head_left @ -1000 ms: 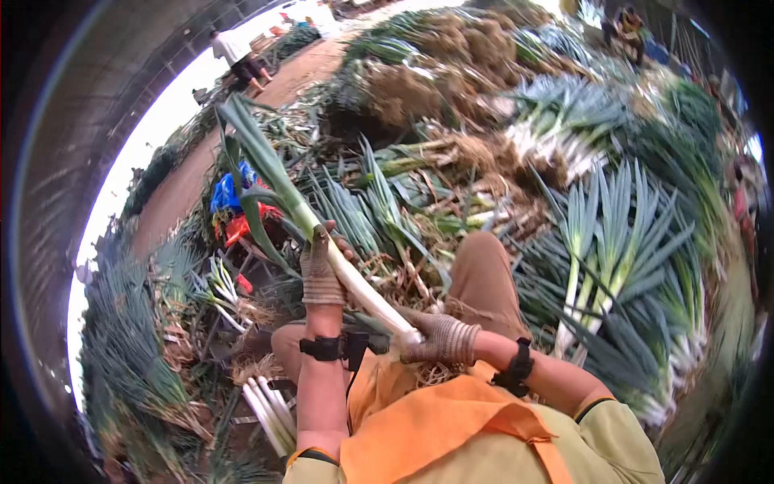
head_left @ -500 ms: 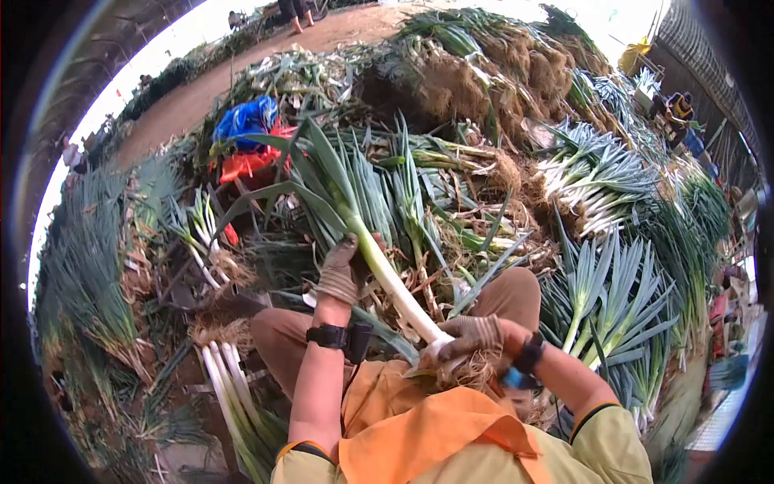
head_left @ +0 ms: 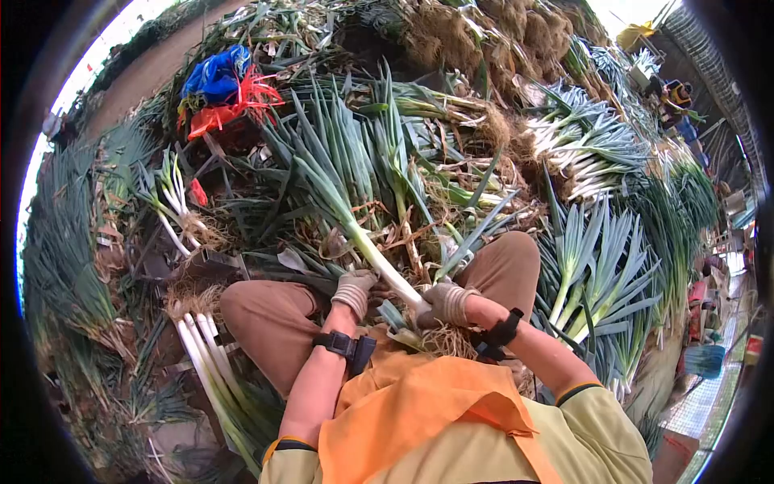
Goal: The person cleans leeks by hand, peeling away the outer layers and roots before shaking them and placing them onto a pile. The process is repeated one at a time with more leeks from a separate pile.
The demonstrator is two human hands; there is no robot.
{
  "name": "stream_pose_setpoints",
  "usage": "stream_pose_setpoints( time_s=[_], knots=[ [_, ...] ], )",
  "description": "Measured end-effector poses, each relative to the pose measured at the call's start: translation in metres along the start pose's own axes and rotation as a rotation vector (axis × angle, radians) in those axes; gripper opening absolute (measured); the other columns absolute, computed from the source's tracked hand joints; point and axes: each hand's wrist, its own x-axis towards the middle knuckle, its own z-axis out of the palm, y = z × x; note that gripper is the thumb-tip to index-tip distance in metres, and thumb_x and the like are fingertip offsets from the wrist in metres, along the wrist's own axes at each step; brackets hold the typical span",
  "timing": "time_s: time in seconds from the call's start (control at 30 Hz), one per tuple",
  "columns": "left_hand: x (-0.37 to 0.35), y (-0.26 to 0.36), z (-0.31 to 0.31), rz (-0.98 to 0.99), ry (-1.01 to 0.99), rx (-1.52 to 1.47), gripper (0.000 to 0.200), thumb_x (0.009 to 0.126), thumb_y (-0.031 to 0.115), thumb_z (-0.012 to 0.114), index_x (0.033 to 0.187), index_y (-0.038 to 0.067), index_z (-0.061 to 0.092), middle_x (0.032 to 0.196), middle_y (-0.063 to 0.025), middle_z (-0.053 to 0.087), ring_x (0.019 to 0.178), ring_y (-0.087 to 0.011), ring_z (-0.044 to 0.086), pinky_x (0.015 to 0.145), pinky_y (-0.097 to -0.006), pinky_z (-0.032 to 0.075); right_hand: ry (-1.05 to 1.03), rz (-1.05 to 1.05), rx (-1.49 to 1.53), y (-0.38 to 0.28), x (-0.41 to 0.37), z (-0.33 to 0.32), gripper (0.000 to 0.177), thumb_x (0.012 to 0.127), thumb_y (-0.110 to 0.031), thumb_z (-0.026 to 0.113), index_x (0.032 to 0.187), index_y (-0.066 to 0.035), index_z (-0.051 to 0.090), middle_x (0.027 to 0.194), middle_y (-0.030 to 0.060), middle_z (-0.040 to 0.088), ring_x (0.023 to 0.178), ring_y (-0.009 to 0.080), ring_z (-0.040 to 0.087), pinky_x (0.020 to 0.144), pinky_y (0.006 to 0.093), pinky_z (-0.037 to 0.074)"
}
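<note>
A long leek [head_left: 371, 252] lies slanted across my lap, its green leaves pointing away and its white shaft toward me. My right hand [head_left: 445, 305], in a knitted work glove, is closed around the shaft's lower end, just above the brown roots [head_left: 448, 342]. My left hand [head_left: 355, 290], gloved too, is left of the shaft with its fingers curled. What those fingers hold, if anything, is hidden. A loose strip of leaf [head_left: 393, 316] lies between my hands, below the shaft.
Trimmed leeks [head_left: 588, 270] lie by my right knee, with a white-stemmed pile [head_left: 584, 145] beyond. Several leeks [head_left: 214, 355] rest at my left. Farther off are a root-heavy heap [head_left: 451, 40] and blue and red plastic [head_left: 216, 77]. Another person [head_left: 679, 101] is at the far right.
My left hand has come down from the upper shaft toward my lap and off the leek. My right hand still grips the root end. The leek's top has lowered, and the view has tilted down.
</note>
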Motion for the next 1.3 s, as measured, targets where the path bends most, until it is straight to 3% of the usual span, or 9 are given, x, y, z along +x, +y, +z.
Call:
stream_pose_setpoints(
  time_s=[0.57, 0.63, 0.7, 0.77, 0.9, 1.0, 1.03, 1.17, 1.3],
  knots=[
    [0.014, -0.012, -0.013, 0.164, -0.074, -0.147, 0.01, 0.077, 0.016, 0.056, 0.071, 0.008, 0.052, 0.053, -0.0037, 0.048, 0.047, -0.0172, 0.047, 0.044, -0.0311, 0.038, 0.069, 0.001, -0.04, -0.016, 0.013, 0.002, 0.044, 0.061, -0.041, 0.063, 0.085, -0.003, 0.063, 0.072, 0.0135, 0.062, 0.066, 0.0242, 0.059, 0.061, 0.0335, 0.046],
    [0.012, -0.007, -0.012, 0.076, 0.015, 0.058, 0.01, 0.077, 0.014, 0.055, 0.075, 0.005, 0.057, 0.058, -0.0058, 0.053, 0.051, -0.0186, 0.051, 0.047, -0.031, 0.042, 0.081, -0.018, -0.025, -0.015, 0.011, -0.001, 0.044, 0.062, -0.04, 0.062, 0.086, -0.002, 0.063, 0.073, 0.015, 0.062, 0.067, 0.0257, 0.06, 0.063, 0.0337, 0.046],
    [0.01, -0.016, -0.009, 0.516, 0.025, 0.779, 0.022, 0.077, 0.02, 0.052, 0.082, 0.0, 0.06, 0.07, -0.0116, 0.061, 0.06, -0.0225, 0.057, 0.056, -0.0322, 0.046, 0.097, -0.045, 0.063, -0.007, 0.011, -0.006, 0.046, 0.062, -0.038, 0.064, 0.09, -0.002, 0.062, 0.076, 0.0149, 0.063, 0.069, 0.0236, 0.06, 0.064, 0.0327, 0.046],
    [0.072, -0.073, -0.053, 0.519, -0.195, 1.482, 0.037, 0.074, 0.038, 0.049, 0.084, 0.006, 0.062, 0.086, -0.0156, 0.061, 0.073, -0.0251, 0.059, 0.069, -0.0329, 0.045, 0.162, -0.147, 0.232, 0.001, 0.013, -0.017, 0.05, 0.062, -0.038, 0.067, 0.094, 0.0, 0.061, 0.078, 0.0126, 0.064, 0.068, 0.0195, 0.059, 0.063, 0.0316, 0.046],
    [0.008, -0.006, -0.021, 0.477, -0.033, 1.062, 0.027, 0.073, 0.03, 0.053, 0.086, 0.009, 0.062, 0.078, -0.0118, 0.062, 0.067, -0.0195, 0.058, 0.064, -0.0295, 0.046, 0.052, -0.064, 0.65, -0.019, -0.021, -0.052, 0.036, 0.072, -0.018, 0.064, 0.101, 0.002, 0.058, 0.078, 0.0042, 0.062, 0.066, 0.0071, 0.055, 0.059, 0.0227, 0.045],
    [0.033, 0.032, -0.03, 0.164, -0.187, -0.364, 0.044, 0.081, 0.044, 0.049, 0.11, 0.011, 0.044, 0.091, -0.0043, 0.056, 0.069, -0.0217, 0.056, 0.067, -0.0383, 0.046, 0.003, -0.236, 0.63, -0.017, -0.039, -0.045, 0.038, 0.074, -0.017, 0.063, 0.106, 0.002, 0.055, 0.085, 0.0035, 0.061, 0.072, 0.0065, 0.053, 0.063, 0.0217, 0.044],
    [0.042, 0.036, -0.024, 0.587, -0.416, -0.194, 0.051, 0.08, 0.05, 0.047, 0.11, 0.008, 0.043, 0.09, -0.0087, 0.055, 0.075, -0.0277, 0.056, 0.075, -0.0424, 0.044, -0.019, -0.291, 0.625, -0.021, -0.046, -0.041, 0.038, 0.074, -0.016, 0.063, 0.107, 0.001, 0.054, 0.085, 0.0025, 0.061, 0.074, 0.0066, 0.053, 0.064, 0.0218, 0.044],
    [0.037, 0.09, 0.009, 0.336, -0.512, -1.005, 0.039, 0.078, 0.034, 0.058, 0.101, 0.004, 0.048, 0.08, -0.0115, 0.055, 0.068, -0.0218, 0.055, 0.065, -0.0317, 0.049, -0.055, -0.262, 0.741, -0.036, -0.072, -0.037, 0.045, 0.072, -0.011, 0.065, 0.113, 0.0, 0.051, 0.09, 0.0023, 0.06, 0.078, 0.0066, 0.052, 0.068, 0.0215, 0.044],
    [0.011, 0.136, 0.029, 0.451, -0.438, -0.833, 0.021, 0.079, 0.024, 0.057, 0.09, 0.008, 0.048, 0.073, -0.0068, 0.052, 0.052, -0.0144, 0.05, 0.044, -0.0253, 0.046, 0.207, -0.505, 0.511, -0.042, -0.081, -0.038, 0.065, 0.072, -0.013, 0.066, 0.128, -0.005, 0.033, 0.09, 0.0059, 0.058, 0.079, 0.0099, 0.052, 0.068, 0.0242, 0.044]
  ],
)
